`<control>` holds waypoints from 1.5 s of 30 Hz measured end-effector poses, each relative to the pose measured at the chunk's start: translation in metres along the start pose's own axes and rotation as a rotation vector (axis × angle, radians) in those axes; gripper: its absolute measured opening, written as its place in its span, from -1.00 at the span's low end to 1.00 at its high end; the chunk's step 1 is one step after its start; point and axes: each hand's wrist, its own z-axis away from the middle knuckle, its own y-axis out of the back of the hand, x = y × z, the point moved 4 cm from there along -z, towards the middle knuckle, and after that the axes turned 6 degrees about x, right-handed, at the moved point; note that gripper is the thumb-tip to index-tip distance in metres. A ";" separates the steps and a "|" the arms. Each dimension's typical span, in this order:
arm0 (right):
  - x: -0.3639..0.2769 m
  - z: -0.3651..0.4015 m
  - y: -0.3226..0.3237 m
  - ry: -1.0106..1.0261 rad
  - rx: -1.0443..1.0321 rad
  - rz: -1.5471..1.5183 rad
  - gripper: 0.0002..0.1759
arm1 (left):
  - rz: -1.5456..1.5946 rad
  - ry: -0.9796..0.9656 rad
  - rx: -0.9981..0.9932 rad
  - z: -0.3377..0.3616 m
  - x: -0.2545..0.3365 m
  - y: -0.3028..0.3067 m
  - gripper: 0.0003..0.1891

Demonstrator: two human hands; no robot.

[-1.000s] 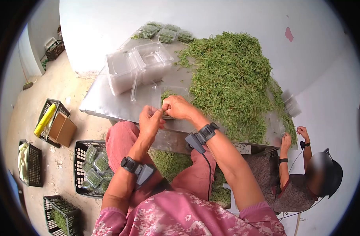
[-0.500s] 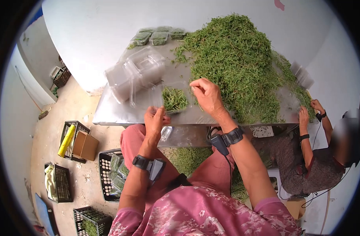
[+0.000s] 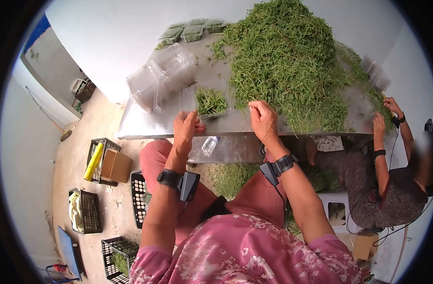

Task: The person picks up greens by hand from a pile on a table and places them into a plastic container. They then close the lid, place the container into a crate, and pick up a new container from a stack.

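An open clear plastic clamshell container [image 3: 229, 100], partly filled with cut green stems [image 3: 210, 100], lies near the table's front edge. My left hand [image 3: 185, 128] is closed at its near left corner, fingertips pinching the rim. To the right of the container, my right hand [image 3: 265, 122] hovers over the table edge with thumb and forefinger pinched together. Whatever small thing may be between those fingertips is too small to name. A large heap of green stems [image 3: 287, 61] rises just beyond my right hand.
A stack of empty clear containers [image 3: 148, 87] stands left of the open one. Several filled, closed containers [image 3: 193, 32] sit at the back. At right, a co-worker's hands [image 3: 379, 124] work by the heap. Black crates [image 3: 90, 212] stand on the floor at left.
My right hand has moved right and away from the container, still pinched. My left hand stays at the container's corner. The whole view has shifted slightly, with the table higher in the picture.
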 end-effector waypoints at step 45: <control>-0.013 0.000 -0.018 0.093 -0.163 0.289 -0.84 | -0.005 0.037 -0.141 0.007 0.006 -0.007 -0.76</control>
